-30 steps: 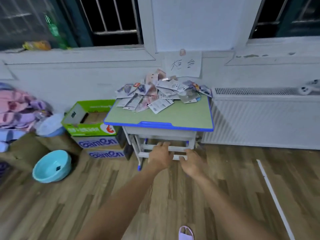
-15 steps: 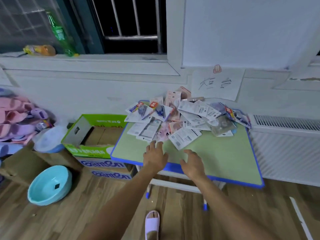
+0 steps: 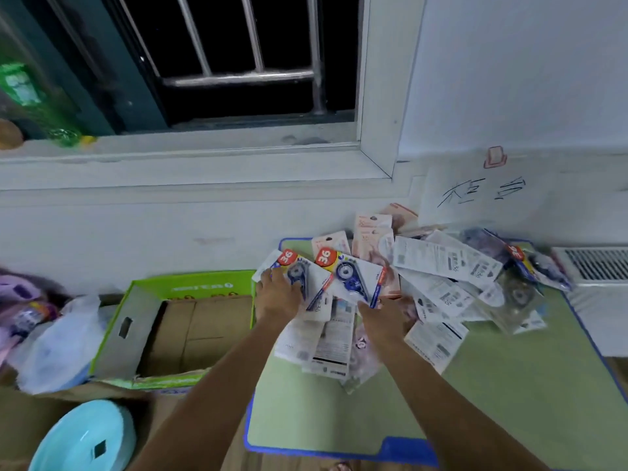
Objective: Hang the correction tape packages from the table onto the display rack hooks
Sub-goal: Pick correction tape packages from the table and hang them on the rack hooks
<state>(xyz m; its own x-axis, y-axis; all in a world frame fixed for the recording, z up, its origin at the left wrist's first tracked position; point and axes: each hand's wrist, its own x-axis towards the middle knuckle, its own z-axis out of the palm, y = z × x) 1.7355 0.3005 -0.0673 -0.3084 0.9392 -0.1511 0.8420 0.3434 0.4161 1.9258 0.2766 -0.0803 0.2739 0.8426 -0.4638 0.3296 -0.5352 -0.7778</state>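
The left hand [image 3: 277,297] lies with fingers spread flat on one correction tape package [image 3: 299,277]; the right hand [image 3: 382,321] reaches a second package [image 3: 353,278], its grip unclear. Both top a pile [image 3: 441,283] on the green table [image 3: 475,402] below a barred window [image 3: 238,62].

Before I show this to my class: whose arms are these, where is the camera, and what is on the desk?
There is no machine here. A person wears a camera on the head, looking down over both bare arms. The green table with a blue rim carries a loose pile of correction tape packages, some face up, some showing the printed back. The left hand rests on a face-up package with a red "36" sticker. The right hand reaches into the pile beside a second such package; whether it grips anything is unclear. No display rack shows.
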